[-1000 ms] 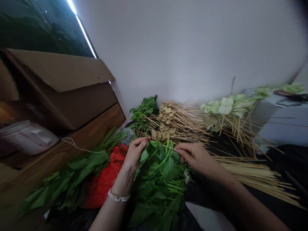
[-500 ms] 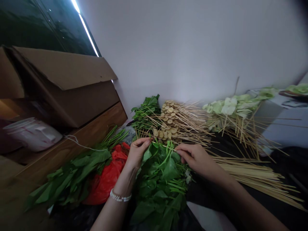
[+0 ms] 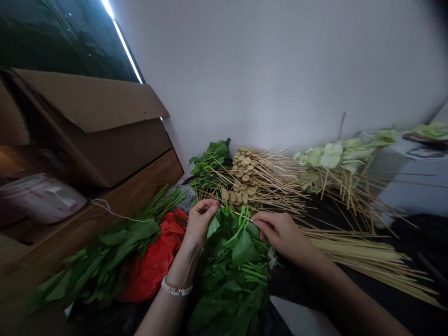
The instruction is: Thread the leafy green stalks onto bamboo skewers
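My right hand pinches a thin bamboo skewer that runs left across a heap of leafy greens. At the skewer's other end, my left hand has thumb and forefinger pinched together; the exact contact there is too small to make out. Green stems and leaves hang on the skewer between both hands. A beaded bracelet circles my left wrist. Just beyond my hands lie skewers threaded with pale round slices.
Skewered greens lie against the wall, with skewered pale cabbage-like leaves farther right. Loose bamboo skewers spread at right. On the left are a red plastic bag, more greens, a cardboard box and a whitish plastic tub.
Both hands keep their pinches and stay almost in place. The whole view has shifted very slightly, and the stems on the skewer look nearly the same.
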`<action>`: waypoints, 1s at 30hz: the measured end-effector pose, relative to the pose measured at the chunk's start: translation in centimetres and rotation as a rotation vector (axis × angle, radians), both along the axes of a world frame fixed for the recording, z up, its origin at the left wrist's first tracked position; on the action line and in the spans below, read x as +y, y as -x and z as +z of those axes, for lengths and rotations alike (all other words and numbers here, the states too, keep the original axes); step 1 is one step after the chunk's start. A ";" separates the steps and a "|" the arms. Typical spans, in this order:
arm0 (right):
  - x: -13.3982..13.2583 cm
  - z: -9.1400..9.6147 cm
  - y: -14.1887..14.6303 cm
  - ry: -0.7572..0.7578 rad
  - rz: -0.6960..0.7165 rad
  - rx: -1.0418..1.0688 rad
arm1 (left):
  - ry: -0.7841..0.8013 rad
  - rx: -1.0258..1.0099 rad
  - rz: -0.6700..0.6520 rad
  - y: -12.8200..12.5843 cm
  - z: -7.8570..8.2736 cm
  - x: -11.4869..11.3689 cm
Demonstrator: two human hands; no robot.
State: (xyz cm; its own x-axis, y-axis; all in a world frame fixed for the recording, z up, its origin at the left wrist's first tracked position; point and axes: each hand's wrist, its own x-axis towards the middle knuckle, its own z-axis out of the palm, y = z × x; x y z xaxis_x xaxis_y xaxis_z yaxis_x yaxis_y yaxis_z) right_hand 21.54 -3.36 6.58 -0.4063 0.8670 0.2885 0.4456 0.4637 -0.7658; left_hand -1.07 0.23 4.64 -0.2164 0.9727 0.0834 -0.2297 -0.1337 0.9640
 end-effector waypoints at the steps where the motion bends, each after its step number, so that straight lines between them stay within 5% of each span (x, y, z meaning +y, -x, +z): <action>1: 0.1 -0.1 0.0 -0.001 -0.002 0.001 | 0.007 -0.010 -0.010 0.0 0.0 0.1; 13: 0.4 -0.8 0.3 -0.012 -0.014 -0.008 | 0.050 -0.150 -0.078 -0.1 -0.2 0.4; 30: 0.6 -2.2 0.7 -0.163 -0.056 -0.154 | 0.004 -0.063 -0.111 0.9 -2.4 0.8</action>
